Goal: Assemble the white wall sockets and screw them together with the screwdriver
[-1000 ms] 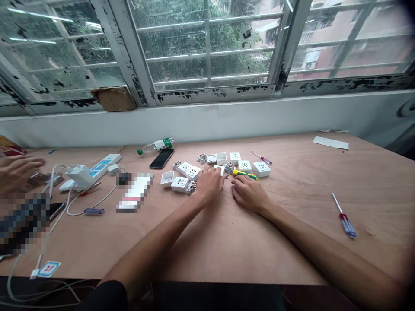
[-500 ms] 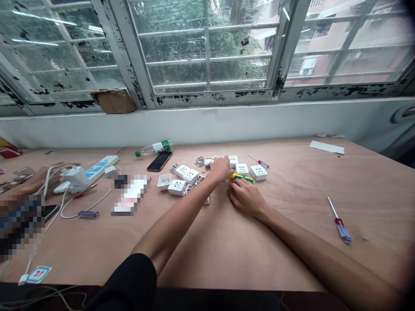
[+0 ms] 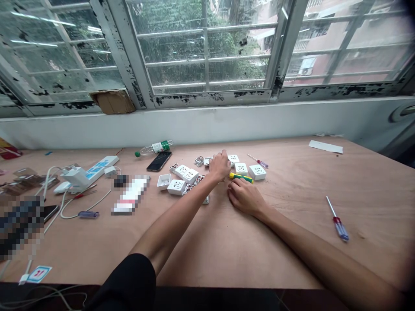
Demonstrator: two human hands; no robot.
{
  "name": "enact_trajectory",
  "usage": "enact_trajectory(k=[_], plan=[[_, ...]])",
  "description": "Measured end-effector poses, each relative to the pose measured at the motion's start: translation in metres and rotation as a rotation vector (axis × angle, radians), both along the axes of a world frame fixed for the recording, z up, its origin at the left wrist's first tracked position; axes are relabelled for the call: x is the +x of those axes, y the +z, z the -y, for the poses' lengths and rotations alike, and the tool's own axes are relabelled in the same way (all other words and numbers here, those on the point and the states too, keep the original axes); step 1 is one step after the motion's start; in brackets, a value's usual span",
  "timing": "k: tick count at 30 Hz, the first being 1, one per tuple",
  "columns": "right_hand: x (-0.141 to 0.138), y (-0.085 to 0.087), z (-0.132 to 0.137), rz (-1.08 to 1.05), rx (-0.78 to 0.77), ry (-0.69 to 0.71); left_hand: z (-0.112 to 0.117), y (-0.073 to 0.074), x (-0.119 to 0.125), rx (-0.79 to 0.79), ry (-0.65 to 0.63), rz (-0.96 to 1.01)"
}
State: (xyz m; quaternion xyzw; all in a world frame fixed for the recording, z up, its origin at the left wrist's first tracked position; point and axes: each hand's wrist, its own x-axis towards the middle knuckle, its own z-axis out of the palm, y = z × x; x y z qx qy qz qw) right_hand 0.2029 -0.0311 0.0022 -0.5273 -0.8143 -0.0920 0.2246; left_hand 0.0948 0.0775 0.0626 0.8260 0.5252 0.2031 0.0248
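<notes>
My left hand [image 3: 219, 165] reaches forward over a cluster of white socket modules [image 3: 241, 168]. Its fingers curl down onto the pieces in the back row, and what they grip is hidden under the hand. My right hand [image 3: 243, 196] rests on the wooden table [image 3: 227, 242] with its fingers curled in. Its fingertips lie just short of a yellow-green screwdriver [image 3: 241, 177]. More socket faces [image 3: 177, 186] and an open white shell [image 3: 164, 180] sit left of my left forearm. A small white part [image 3: 206, 199] lies beside that forearm.
A black phone [image 3: 158, 160] and a lying plastic bottle [image 3: 154, 147] are behind the sockets. A white power strip [image 3: 94, 168] with cables is at left. A red-blue screwdriver [image 3: 337, 218] lies at right, a small purple one [image 3: 258, 161] near the sockets, and paper [image 3: 325, 147] far right.
My left hand moved forward from the near side of the sockets to the back row. The right hand stayed put. Another person's hand at the far left has left the view.
</notes>
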Motion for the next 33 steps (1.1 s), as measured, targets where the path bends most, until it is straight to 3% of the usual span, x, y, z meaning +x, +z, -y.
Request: enact_trajectory(k=[4,7,13,20,33], plan=[[0.001,0.0,0.001,0.001,-0.019,-0.004,0.006,0.009,-0.015,0.082,-0.102,0.106],[0.002,0.0,0.0,-0.006,-0.038,-0.008,0.025,0.012,-0.035,0.135,-0.251,0.108],[0.005,-0.005,-0.002,-0.031,-0.029,-0.018,0.067,-0.012,-0.073,0.203,-0.434,-0.038],[0.008,-0.008,-0.006,-0.076,0.01,0.001,0.075,-0.042,-0.086,0.128,-0.455,0.001],[0.008,-0.012,-0.01,-0.085,0.031,0.001,0.069,-0.059,-0.084,0.256,-0.331,-0.015]])
